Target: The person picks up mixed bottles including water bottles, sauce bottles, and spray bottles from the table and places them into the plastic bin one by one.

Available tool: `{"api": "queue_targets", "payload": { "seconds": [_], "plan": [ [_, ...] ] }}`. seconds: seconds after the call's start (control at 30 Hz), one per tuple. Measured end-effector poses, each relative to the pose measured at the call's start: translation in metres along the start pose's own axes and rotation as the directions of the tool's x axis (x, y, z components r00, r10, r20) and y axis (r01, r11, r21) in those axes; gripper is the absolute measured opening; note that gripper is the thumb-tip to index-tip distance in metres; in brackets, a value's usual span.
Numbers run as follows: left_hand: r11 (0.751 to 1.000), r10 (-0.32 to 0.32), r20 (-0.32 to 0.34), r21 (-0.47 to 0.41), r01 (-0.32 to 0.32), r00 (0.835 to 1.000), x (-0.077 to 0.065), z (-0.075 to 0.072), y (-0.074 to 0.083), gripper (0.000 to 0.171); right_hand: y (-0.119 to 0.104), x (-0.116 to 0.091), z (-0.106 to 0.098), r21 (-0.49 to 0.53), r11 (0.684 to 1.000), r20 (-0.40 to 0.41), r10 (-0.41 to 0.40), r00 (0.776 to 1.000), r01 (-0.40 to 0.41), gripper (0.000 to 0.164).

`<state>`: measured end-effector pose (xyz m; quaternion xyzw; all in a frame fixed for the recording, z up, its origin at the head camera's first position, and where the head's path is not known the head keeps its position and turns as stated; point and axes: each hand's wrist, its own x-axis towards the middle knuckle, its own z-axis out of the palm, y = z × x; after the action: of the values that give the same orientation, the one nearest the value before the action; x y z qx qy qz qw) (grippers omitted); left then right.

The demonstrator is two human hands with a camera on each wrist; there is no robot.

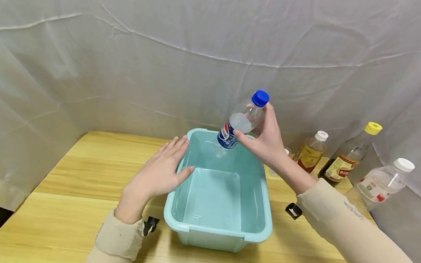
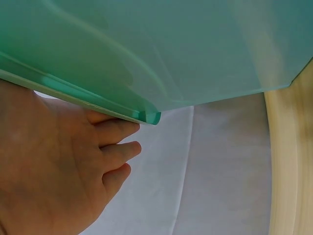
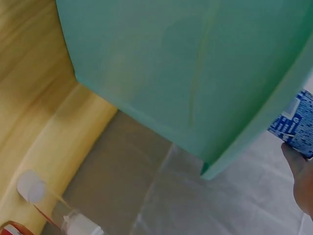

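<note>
My right hand (image 1: 266, 140) grips a clear plastic Pepsi bottle (image 1: 238, 123) with a blue cap, tilted over the far end of a light teal plastic tub (image 1: 212, 198). Pale liquid shows inside the bottle, and its base dips below the tub's far rim in the head view. The right wrist view catches only the blue label (image 3: 296, 122) and the thumb beside it. With fingers straight, my left hand (image 1: 162, 171) rests along the tub's left rim; in the left wrist view its palm (image 2: 54, 161) lies against the rim's outer side. Nothing lies inside the tub.
To the right stand a white-capped bottle of amber liquid (image 1: 311, 150), a dark sauce bottle (image 1: 347, 158) with a yellow cap, and a clear bottle (image 1: 380, 184) with a white cap. A grey curtain (image 1: 162, 81) hangs behind the wooden table (image 1: 68, 215).
</note>
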<state>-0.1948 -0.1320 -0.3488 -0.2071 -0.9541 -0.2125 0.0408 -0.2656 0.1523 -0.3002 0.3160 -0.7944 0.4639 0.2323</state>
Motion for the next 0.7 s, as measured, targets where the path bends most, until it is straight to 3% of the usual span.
{"api": "queue_targets", "payload": {
  "seconds": [0.1,0.2,0.5,0.7],
  "plan": [
    [1.000,0.000,-0.001,0.005,0.000,1.000,0.000,0.000,-0.001,0.079,0.002,0.002,0.005,0.039,0.994,0.052,0.098,0.994,-0.101,0.084],
    [1.000,0.001,-0.001,0.007,-0.001,1.000,0.000,0.000,-0.001,0.079,0.004,0.004,0.009,0.068,0.988,0.103,0.133,0.986,-0.140,0.083],
    [1.000,0.007,-0.005,0.014,-0.007,1.000,0.000,0.001,-0.001,0.079,0.009,0.007,0.020,-0.031,0.992,0.224,0.122,0.967,-0.119,0.087],
    [1.000,0.002,0.000,0.021,-0.002,1.000,0.000,0.001,-0.001,0.080,0.010,0.008,0.029,-0.085,0.989,0.306,0.144,0.941,-0.124,0.085]
  ]
}}
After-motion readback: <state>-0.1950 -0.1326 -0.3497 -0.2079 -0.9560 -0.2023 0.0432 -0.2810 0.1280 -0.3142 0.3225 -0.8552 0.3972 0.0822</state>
